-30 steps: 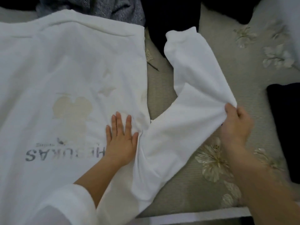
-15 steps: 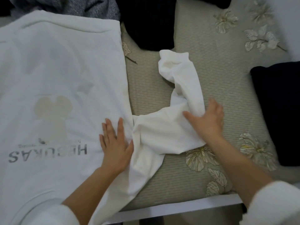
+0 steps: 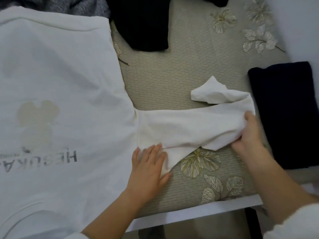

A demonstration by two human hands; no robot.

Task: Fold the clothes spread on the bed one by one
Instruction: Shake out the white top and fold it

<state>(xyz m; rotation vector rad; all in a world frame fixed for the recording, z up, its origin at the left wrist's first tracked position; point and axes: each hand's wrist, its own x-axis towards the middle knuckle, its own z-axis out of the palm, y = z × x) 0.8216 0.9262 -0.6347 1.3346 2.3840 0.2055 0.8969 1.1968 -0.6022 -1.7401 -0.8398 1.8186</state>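
A white sweatshirt (image 3: 57, 87) lies flat on the bed, print side down, filling the left half of the view. Its sleeve (image 3: 186, 128) stretches out to the right, and the cuff end (image 3: 214, 94) is folded back on top. My left hand (image 3: 148, 168) lies flat with straight fingers on the armpit seam, pressing it down. My right hand (image 3: 248, 135) grips the sleeve at its bend, fingers curled into the fabric.
A folded dark navy garment (image 3: 284, 114) lies just right of my right hand. Another black garment (image 3: 143, 23) and a grey knit (image 3: 69, 6) lie at the top. The bed's floral cover (image 3: 181, 69) ends at a white front edge (image 3: 189, 214).
My right hand has pulled the sleeve out to the right, from a bunched bend near the body to a straight stretch. My left hand stays pressed at the armpit seam.
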